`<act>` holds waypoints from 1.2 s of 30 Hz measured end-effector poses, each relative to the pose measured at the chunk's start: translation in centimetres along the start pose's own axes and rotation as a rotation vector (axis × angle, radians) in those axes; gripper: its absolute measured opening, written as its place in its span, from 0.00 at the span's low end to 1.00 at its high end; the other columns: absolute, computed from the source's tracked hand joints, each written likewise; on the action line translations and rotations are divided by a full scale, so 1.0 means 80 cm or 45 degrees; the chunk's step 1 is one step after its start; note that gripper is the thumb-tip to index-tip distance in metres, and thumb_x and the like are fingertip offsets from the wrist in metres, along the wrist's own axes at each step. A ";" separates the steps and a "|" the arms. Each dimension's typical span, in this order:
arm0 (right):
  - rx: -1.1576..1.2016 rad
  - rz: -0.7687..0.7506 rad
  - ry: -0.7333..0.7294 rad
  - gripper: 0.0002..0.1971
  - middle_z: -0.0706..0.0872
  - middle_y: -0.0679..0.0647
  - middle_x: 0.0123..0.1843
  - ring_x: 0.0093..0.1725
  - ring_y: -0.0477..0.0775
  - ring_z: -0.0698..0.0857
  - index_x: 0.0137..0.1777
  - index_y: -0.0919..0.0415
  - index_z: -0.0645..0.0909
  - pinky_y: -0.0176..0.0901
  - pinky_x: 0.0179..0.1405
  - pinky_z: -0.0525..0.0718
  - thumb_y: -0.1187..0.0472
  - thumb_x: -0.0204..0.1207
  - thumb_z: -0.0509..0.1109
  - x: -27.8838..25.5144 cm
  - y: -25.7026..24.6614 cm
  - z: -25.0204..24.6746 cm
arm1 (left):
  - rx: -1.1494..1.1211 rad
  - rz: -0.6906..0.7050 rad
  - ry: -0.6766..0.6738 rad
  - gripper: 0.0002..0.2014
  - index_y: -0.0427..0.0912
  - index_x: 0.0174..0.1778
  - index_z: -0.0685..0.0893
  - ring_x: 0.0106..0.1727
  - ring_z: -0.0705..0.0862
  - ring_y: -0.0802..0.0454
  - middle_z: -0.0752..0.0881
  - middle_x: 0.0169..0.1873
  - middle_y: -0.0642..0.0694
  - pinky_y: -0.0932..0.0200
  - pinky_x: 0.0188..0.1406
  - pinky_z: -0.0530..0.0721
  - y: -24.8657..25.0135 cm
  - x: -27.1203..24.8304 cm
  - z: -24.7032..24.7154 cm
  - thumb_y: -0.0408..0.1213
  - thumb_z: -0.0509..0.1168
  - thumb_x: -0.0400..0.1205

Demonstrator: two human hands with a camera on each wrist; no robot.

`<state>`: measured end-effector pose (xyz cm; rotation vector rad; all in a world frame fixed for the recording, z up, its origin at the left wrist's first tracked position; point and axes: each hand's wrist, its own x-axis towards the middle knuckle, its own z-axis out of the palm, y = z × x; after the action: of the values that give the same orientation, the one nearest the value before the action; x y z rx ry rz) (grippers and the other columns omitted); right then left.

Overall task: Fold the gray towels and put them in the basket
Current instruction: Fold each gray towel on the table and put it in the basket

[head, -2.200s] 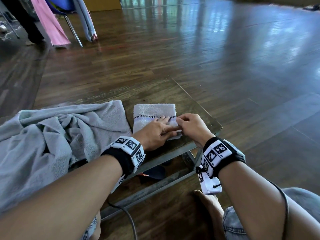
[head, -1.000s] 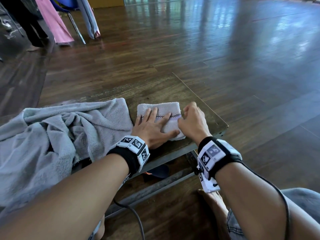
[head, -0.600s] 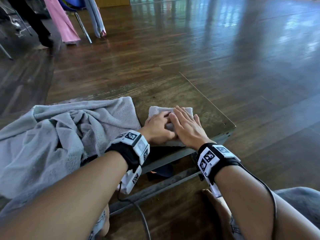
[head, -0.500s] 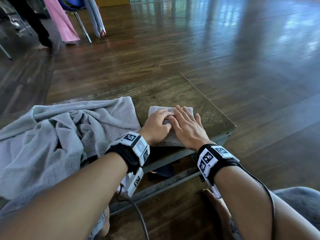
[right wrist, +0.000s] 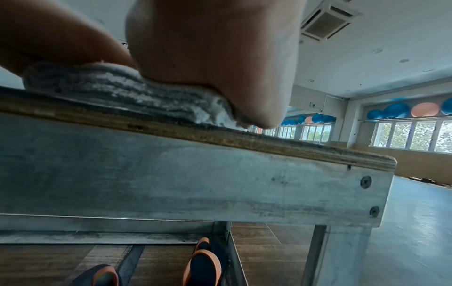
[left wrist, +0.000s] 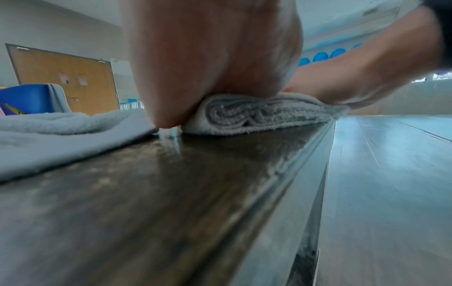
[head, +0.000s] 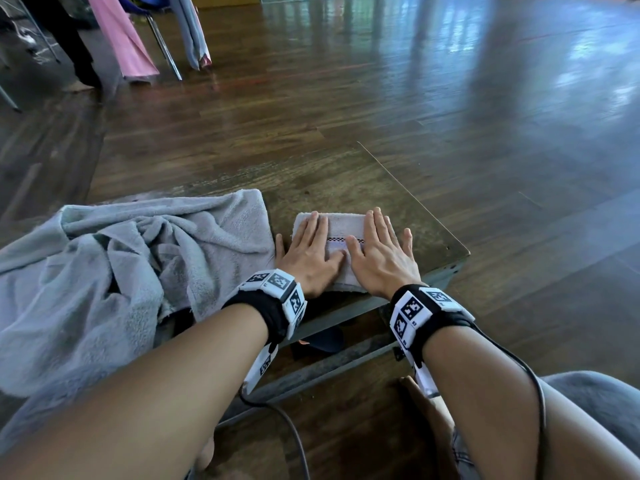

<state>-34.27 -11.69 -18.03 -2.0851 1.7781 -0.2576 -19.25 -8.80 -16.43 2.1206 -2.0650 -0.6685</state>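
Note:
A small gray towel, folded into a thick rectangle with a checkered stripe, lies near the front right corner of the low wooden table. My left hand lies flat on its left half, fingers straight. My right hand presses flat on its right half. The left wrist view shows the towel's stacked layers squeezed under my left palm. In the right wrist view the towel is flattened under my right palm. No basket is in view.
A large crumpled gray towel covers the table's left part and hangs over its front edge. The table's metal frame stands over dark shoes with orange trim. A chair draped with pink and gray cloth stands far left.
The towel got one more fold, hiding then showing its stripe. Both hands went from pinching and overlapping at the middle to lying flat side by side, spread apart on it.

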 end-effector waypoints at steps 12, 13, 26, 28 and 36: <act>0.030 0.132 -0.035 0.39 0.38 0.46 0.91 0.89 0.49 0.33 0.90 0.54 0.35 0.62 0.83 0.25 0.36 0.86 0.40 0.001 0.005 -0.002 | -0.042 0.010 -0.054 0.31 0.53 0.87 0.36 0.85 0.31 0.62 0.32 0.86 0.59 0.38 0.83 0.28 -0.006 0.003 -0.009 0.55 0.39 0.91; 0.037 0.143 -0.042 0.39 0.38 0.46 0.92 0.89 0.49 0.33 0.90 0.55 0.34 0.62 0.83 0.25 0.36 0.86 0.40 0.000 0.005 -0.003 | -0.028 0.018 -0.047 0.31 0.53 0.87 0.36 0.85 0.31 0.63 0.32 0.86 0.59 0.38 0.82 0.26 -0.007 0.003 -0.009 0.55 0.39 0.91; 0.039 0.211 -0.023 0.44 0.35 0.52 0.91 0.87 0.53 0.28 0.89 0.60 0.31 0.59 0.82 0.23 0.33 0.84 0.41 0.000 0.003 -0.003 | -0.086 -0.149 -0.034 0.33 0.55 0.86 0.31 0.87 0.33 0.50 0.31 0.85 0.60 0.39 0.81 0.26 -0.008 0.014 -0.008 0.56 0.40 0.89; 0.039 0.215 -0.019 0.44 0.34 0.53 0.91 0.87 0.53 0.28 0.89 0.60 0.31 0.60 0.83 0.23 0.33 0.83 0.41 0.001 0.003 -0.002 | -0.094 -0.146 0.002 0.32 0.55 0.86 0.33 0.88 0.34 0.48 0.32 0.86 0.60 0.38 0.81 0.27 -0.009 0.016 -0.008 0.53 0.40 0.89; 0.070 0.248 -0.008 0.44 0.34 0.52 0.91 0.88 0.54 0.29 0.89 0.58 0.33 0.62 0.83 0.25 0.33 0.83 0.42 0.005 0.001 -0.002 | -0.210 -0.336 0.102 0.36 0.39 0.88 0.44 0.88 0.51 0.40 0.46 0.88 0.41 0.40 0.86 0.52 0.007 0.023 -0.018 0.54 0.48 0.88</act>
<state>-34.30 -12.13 -17.93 -1.8574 1.9314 -0.2422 -19.30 -10.98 -15.36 2.3021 -1.6438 -0.7414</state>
